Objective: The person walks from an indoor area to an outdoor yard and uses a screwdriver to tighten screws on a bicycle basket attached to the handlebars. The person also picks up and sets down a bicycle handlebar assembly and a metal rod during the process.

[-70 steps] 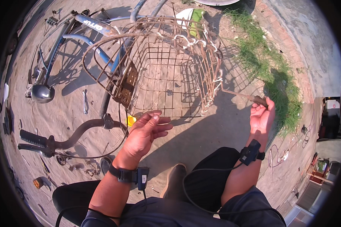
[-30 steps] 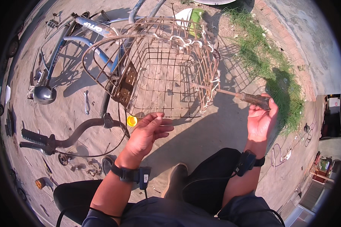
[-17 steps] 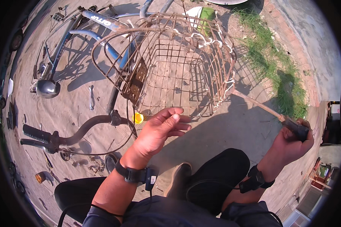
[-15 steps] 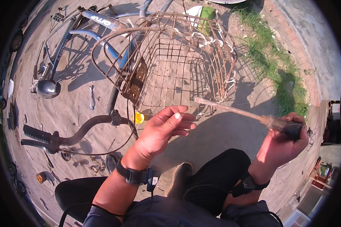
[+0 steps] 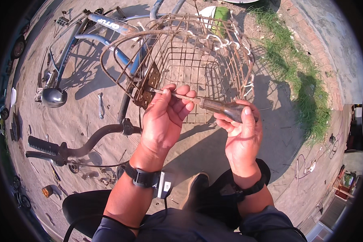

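A screwdriver with a long rusty shaft [image 5: 181, 96] and a dark, worn handle [image 5: 219, 107] lies nearly level across the front of a rusty wire basket [image 5: 207, 72]. My right hand [image 5: 242, 139] is closed round the handle's end. The thumb and fingers of my left hand [image 5: 162, 121] pinch the shaft nearer its tip. That tip points left, at a rusty perforated plate [image 5: 147, 86] on the basket's side; whether it touches a screw there I cannot tell. The basket sits beside a blue bicycle frame [image 5: 109, 23].
At left, a black-gripped handlebar [image 5: 89, 146] juts toward me. A spanner [image 5: 100, 105] lies on the sandy ground, near a black saddle [image 5: 54, 97]. Behind the basket is a green-and-white object [image 5: 220, 20]. Grass [image 5: 294, 76] runs along a brick edge at right.
My right hand has brought the screwdriver left and its tip to the basket's plate. My left hand, empty before, has moved up and taken hold of the shaft.
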Demonstrator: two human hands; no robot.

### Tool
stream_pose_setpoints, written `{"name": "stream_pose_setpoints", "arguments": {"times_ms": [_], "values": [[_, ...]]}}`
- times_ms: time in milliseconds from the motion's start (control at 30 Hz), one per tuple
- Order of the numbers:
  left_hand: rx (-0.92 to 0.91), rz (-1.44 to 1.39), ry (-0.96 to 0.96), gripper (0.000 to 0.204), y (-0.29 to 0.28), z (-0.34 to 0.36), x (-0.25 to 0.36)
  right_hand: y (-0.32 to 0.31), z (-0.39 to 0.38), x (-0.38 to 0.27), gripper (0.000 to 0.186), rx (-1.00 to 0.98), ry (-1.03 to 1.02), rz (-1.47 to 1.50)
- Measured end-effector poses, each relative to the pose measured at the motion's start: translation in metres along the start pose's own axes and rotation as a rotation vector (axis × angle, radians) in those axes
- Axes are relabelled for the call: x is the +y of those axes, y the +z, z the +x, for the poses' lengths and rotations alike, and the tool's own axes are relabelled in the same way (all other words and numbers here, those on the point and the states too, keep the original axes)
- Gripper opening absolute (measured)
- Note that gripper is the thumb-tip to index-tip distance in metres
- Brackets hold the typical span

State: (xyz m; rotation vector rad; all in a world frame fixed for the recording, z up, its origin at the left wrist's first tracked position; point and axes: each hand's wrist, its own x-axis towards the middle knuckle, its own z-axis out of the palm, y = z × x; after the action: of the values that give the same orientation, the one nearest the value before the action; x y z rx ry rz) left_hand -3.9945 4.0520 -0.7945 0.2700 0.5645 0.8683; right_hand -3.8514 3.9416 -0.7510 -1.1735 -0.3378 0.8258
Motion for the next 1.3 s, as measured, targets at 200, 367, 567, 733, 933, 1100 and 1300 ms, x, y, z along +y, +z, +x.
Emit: {"name": "stream_pose_setpoints", "arguments": {"times_ms": [200,367,567,733,933,1100,1300], "values": [[0.017,0.033,0.012,0.019,0.005,0.005,0.005,0.001,0.001,0.003,0.037,0.026,0.033,0.025],[0.034,0.054,0.016,0.018,0.001,0.005,0.007,0.002,0.002,0.008,0.034,0.037,0.070,0.031],[0.048,0.067,0.018,0.018,-0.002,0.007,0.005,0.000,0.005,0.009,0.034,0.067,0.123,0.053],[0.041,0.078,0.027,0.018,-0.001,0.006,0.004,0.002,0.005,0.005,0.039,0.053,0.154,0.027],[0.005,0.083,0.032,0.020,-0.004,0.008,0.004,-0.001,0.006,0.008,0.039,0.054,0.151,0.046],[0.017,0.080,0.028,0.020,-0.006,0.009,0.004,-0.001,0.007,0.008,0.037,0.050,0.157,0.075],[0.023,0.078,0.032,0.020,-0.006,0.008,0.003,-0.002,0.007,0.010,0.037,0.030,0.144,0.083]]}}
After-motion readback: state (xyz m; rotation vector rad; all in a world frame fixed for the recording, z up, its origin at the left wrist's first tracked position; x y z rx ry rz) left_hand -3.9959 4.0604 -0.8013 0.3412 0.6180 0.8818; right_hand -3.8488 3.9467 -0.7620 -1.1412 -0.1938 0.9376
